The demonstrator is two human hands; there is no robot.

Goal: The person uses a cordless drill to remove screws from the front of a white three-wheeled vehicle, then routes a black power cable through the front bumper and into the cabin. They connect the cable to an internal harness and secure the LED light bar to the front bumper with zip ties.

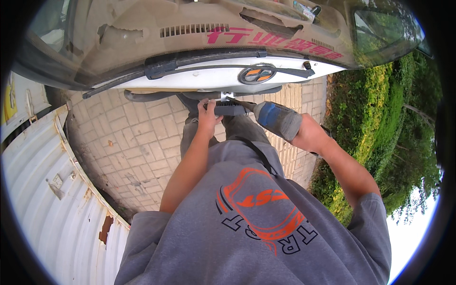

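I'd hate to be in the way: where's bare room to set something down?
Mostly bare paving lies between the white sheeting and the person's legs; a narrower strip between legs and hedge. Crowded: below the vehicle front, where the left hand holds a dark part beside the power tool in the right hand.

Reaching ahead with the left forearm (186, 166), holding with the left hand (207, 115) half-curled — slanting the right forearm (346, 161) inward and forward, gripping with the right hand (308, 134).

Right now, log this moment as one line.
left hand: holding dark ridged piece | right hand: gripping power tool | tool nose: pointing left | white van: front beyond hands
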